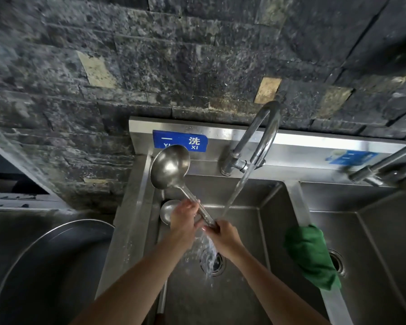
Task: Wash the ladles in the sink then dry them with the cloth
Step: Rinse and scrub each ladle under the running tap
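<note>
Both hands hold one steel ladle (171, 167) over the sink basin (272, 221): the left hand (184, 218) grips mid-handle, the right hand (221, 233) grips the handle's end under the faucet (263, 137) stream. A second ladle (168, 211) lies at the basin's left wall, and a green cloth (311, 254) drapes over the divider at the basin's right edge.

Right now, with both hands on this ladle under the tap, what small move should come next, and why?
Probably slide the ladle back so its bowl meets the water stream. The left hand and right hand grip the handle, and the water strikes near the hands, while the bowl sits up left of it, outside the flow.
</note>
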